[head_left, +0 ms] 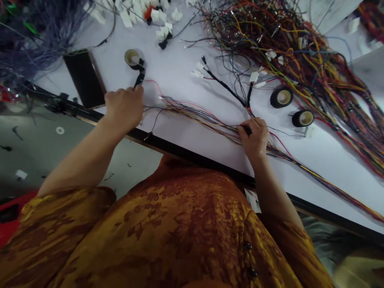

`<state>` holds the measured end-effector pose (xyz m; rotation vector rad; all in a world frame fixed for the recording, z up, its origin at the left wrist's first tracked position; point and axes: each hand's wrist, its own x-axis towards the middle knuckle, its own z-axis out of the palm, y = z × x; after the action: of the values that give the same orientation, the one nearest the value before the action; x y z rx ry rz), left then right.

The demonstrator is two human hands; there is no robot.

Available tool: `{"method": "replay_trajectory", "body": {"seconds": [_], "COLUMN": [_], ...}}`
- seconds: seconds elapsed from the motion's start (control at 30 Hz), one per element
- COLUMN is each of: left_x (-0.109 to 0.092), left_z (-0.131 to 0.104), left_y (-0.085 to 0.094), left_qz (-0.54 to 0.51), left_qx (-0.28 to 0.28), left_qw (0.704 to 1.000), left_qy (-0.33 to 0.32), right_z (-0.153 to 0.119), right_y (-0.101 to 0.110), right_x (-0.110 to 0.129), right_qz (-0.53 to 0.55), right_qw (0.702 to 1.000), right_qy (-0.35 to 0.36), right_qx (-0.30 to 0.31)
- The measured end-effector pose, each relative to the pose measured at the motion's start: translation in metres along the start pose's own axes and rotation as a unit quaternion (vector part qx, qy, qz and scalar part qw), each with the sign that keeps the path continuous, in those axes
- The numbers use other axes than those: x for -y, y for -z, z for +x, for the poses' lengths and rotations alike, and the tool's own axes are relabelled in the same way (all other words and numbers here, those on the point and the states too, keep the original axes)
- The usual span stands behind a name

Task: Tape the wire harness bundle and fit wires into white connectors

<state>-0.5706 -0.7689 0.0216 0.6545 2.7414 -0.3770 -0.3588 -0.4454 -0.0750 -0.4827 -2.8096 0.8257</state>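
My left hand [124,108] is closed at the table's near edge. A twisted strip of black tape [140,76] runs from its fingers up to a tape roll [132,58] lying on the table. Further right, my right hand [255,136] pinches a wiring harness, with a bit of black tape showing at the fingertips. The harness's loose multicoloured wires [198,114] spread left toward my left hand, and its long bundle [324,180] trails off to the right. Two black-wrapped branches [226,89] with white connectors point away from my right hand.
Two more rolls of black tape [282,97] sit right of the harness. A phone [85,79] lies at the left. Large heaps of wires [300,52] cover the back right, and purplish wires [54,36] the back left. White connectors [159,16] lie at the back.
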Motion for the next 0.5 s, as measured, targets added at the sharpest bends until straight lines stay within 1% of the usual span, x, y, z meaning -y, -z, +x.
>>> {"method": "replay_trajectory", "body": {"seconds": [0.03, 0.07, 0.1, 0.13, 0.17, 0.23, 0.27, 0.3, 0.33, 0.37, 0.4, 0.43, 0.47, 0.5], "left_x": [0.004, 0.003, -0.001, -0.01, -0.023, -0.055, -0.071, -0.086, -0.098, -0.107, -0.112, -0.114, -0.114, -0.111], "left_z": [-0.001, -0.005, -0.01, -0.017, -0.025, -0.04, -0.044, -0.047, -0.048, -0.047, -0.045, -0.043, -0.041, -0.039], "left_y": [0.001, 0.0, -0.002, -0.006, -0.011, -0.027, -0.036, -0.044, -0.052, -0.057, -0.061, -0.062, -0.062, -0.06], "left_qz": [-0.008, -0.019, -0.034, -0.056, -0.083, -0.14, -0.161, -0.171, -0.174, -0.171, -0.167, -0.163, -0.161, -0.16], "left_qx": [-0.008, -0.023, -0.041, -0.054, -0.058, -0.042, -0.038, -0.043, -0.053, -0.066, -0.076, -0.081, -0.083, -0.084], "left_qw": [1.0, 0.999, 0.997, 0.991, 0.979, 0.934, 0.909, 0.892, 0.885, 0.889, 0.899, 0.909, 0.918, 0.927], "left_qy": [0.0, -0.019, -0.055, -0.108, -0.178, -0.325, -0.383, -0.416, -0.429, -0.42, -0.398, -0.375, -0.352, -0.329], "right_z": [0.0, 0.0, 0.001, 0.002, 0.004, 0.009, 0.012, 0.014, 0.016, 0.018, 0.02, 0.022, 0.025, 0.029], "right_y": [0.0, 0.0, -0.001, -0.002, -0.004, -0.011, -0.014, -0.017, -0.019, -0.019, -0.017, -0.013, -0.006, 0.002], "right_x": [0.003, 0.007, 0.013, 0.021, 0.03, 0.053, 0.065, 0.076, 0.085, 0.091, 0.094, 0.093, 0.088, 0.081], "right_qz": [-0.008, -0.019, -0.032, -0.045, -0.055, -0.063, -0.059, -0.049, -0.03, -0.003, 0.031, 0.072, 0.117, 0.165], "right_qw": [1.0, 1.0, 0.999, 0.999, 0.998, 0.997, 0.995, 0.993, 0.99, 0.988, 0.988, 0.989, 0.988, 0.981], "right_qy": [-0.003, -0.004, -0.003, 0.001, 0.011, 0.045, 0.065, 0.086, 0.104, 0.118, 0.123, 0.116, 0.096, 0.063], "right_qx": [0.001, 0.002, 0.003, 0.006, 0.01, 0.032, 0.051, 0.072, 0.088, 0.095, 0.083, 0.052, -0.004, -0.081]}}
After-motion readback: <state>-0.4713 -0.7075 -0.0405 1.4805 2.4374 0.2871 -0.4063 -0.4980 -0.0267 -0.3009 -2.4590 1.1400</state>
